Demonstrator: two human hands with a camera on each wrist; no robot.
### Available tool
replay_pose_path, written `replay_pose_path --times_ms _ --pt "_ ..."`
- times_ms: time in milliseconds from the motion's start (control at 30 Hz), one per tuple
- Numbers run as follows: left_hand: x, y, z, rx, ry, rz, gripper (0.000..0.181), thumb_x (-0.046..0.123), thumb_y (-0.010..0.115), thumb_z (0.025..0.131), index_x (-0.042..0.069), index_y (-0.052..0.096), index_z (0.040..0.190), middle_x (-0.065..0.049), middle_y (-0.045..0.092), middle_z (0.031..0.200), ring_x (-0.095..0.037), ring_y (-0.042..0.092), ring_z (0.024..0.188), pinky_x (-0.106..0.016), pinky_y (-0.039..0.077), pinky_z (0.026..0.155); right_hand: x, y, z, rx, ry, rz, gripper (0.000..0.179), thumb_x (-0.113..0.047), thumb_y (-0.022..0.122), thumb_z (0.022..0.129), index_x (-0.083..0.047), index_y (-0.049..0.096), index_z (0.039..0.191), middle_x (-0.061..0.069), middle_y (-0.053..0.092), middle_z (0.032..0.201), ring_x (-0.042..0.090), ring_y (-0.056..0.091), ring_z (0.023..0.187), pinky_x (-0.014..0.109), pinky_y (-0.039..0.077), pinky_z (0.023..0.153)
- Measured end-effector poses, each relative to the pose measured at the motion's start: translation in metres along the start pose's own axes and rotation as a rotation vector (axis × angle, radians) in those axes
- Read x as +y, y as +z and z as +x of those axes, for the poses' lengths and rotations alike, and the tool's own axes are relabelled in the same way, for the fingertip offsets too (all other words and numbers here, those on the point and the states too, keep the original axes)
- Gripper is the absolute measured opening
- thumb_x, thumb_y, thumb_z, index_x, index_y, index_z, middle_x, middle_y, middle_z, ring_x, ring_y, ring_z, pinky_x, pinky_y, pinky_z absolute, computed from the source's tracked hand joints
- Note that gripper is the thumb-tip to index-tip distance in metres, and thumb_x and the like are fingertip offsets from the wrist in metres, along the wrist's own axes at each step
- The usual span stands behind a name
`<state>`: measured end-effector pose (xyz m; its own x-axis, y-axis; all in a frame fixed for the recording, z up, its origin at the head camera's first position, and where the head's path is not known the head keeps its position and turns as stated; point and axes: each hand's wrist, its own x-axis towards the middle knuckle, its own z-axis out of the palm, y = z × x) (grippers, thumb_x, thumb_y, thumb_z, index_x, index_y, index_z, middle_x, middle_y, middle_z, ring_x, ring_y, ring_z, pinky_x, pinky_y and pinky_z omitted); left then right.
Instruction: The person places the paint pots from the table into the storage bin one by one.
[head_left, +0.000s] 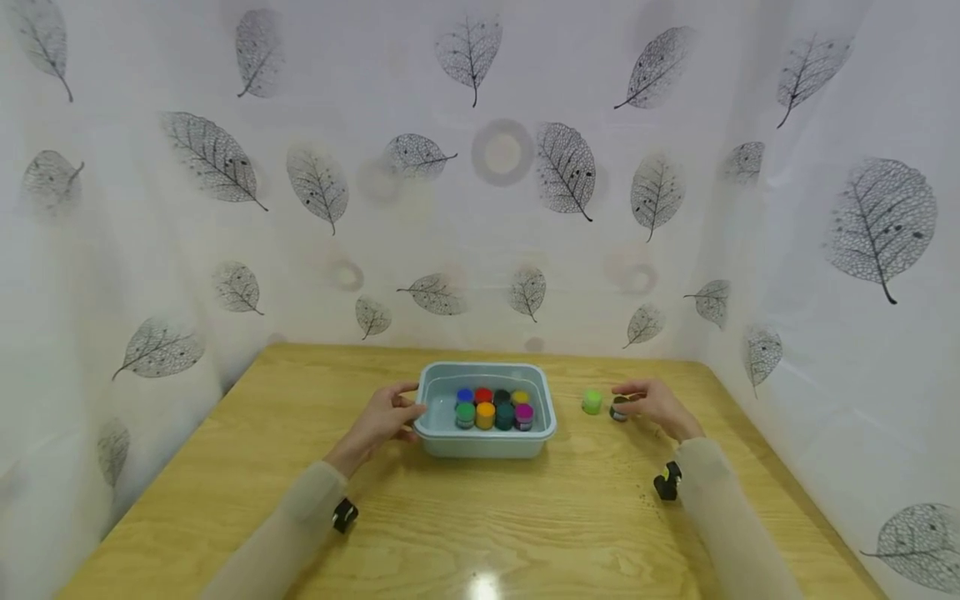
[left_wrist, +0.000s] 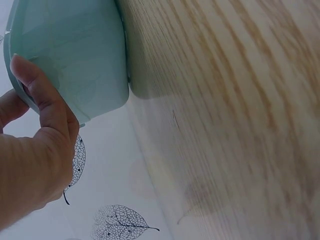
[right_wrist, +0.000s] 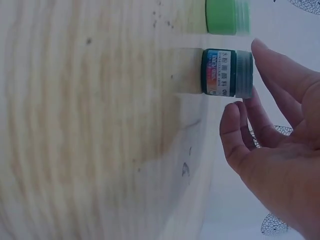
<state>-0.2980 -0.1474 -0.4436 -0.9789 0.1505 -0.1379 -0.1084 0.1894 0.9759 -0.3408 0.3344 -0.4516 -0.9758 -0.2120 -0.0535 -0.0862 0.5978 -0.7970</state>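
A pale blue plastic basin (head_left: 483, 447) stands on the table, holding several small paint jars (head_left: 485, 416) in two rows at its right side. My left hand (head_left: 382, 419) grips the basin's left rim; in the left wrist view that hand (left_wrist: 42, 140) has its fingers over the rim. To the basin's right are a light green paint jar (head_left: 592, 402) and a dark green paint jar (head_left: 618, 410). My right hand (head_left: 660, 408) is at the dark one. The right wrist view shows its fingers spread around the lid, with a gap beside the thumb; firm contact is unclear.
The wooden table (head_left: 480, 517) runs back to a white curtain (head_left: 480, 250) with a leaf print, which also hangs along both sides. Small dark specks (head_left: 647, 502) lie near the right forearm. A black wrist camera (head_left: 345, 515) is on the left sleeve, another (head_left: 667, 482) on the right.
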Motion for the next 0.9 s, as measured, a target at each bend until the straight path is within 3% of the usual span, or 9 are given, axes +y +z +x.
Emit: replay_pose_path --times_ms 233,533,733,800,900 --pt "-0.001 0.000 0.001 0.012 0.003 0.011 0.056 0.005 0.063 0.094 0.002 0.042 0.146 -0.024 0.060 0.105 -0.019 0.067 0.073 -0.032 0.060 0.059 0.005 0.001 0.002 -0.062 0.018 0.067 0.052 -0.006 0.069 0.090 0.006 0.050 0.137 0.030 0.051 0.137 0.030 0.061 0.111 0.036 0.057 0.091" --pt "0.004 0.001 0.002 0.001 0.014 0.020 0.056 0.006 0.063 0.094 0.002 0.041 0.146 -0.025 0.060 0.105 -0.017 0.065 0.072 -0.032 0.060 0.059 0.009 0.002 0.002 -0.038 0.043 0.028 0.057 -0.011 0.067 0.093 0.005 0.044 0.142 0.031 0.044 0.144 0.043 0.049 0.127 0.037 0.055 0.093" --pt "-0.001 0.002 0.002 0.005 0.014 -0.002 0.055 0.006 0.063 0.094 0.003 0.044 0.145 -0.026 0.061 0.109 -0.016 0.065 0.071 -0.029 0.059 0.055 0.006 0.002 0.000 0.010 0.043 0.004 0.056 -0.016 0.063 0.096 0.006 0.041 0.143 0.032 0.039 0.146 0.046 0.043 0.131 0.051 0.045 0.104" --pt "-0.001 0.002 0.001 0.012 0.011 -0.009 0.055 0.006 0.064 0.094 0.004 0.044 0.145 -0.025 0.060 0.108 -0.015 0.065 0.071 -0.029 0.058 0.055 0.001 0.002 -0.002 0.024 0.028 0.012 0.056 -0.016 0.062 0.097 0.007 0.040 0.143 0.031 0.041 0.145 0.046 0.044 0.130 0.054 0.043 0.106" --pt "-0.001 0.002 0.001 0.017 0.009 -0.009 0.055 0.006 0.064 0.094 0.004 0.044 0.145 -0.022 0.061 0.105 -0.016 0.065 0.071 -0.028 0.058 0.054 -0.008 0.002 -0.003 0.036 0.009 0.077 0.058 -0.015 0.062 0.096 0.010 0.038 0.143 0.032 0.041 0.143 0.041 0.054 0.122 0.048 0.048 0.103"
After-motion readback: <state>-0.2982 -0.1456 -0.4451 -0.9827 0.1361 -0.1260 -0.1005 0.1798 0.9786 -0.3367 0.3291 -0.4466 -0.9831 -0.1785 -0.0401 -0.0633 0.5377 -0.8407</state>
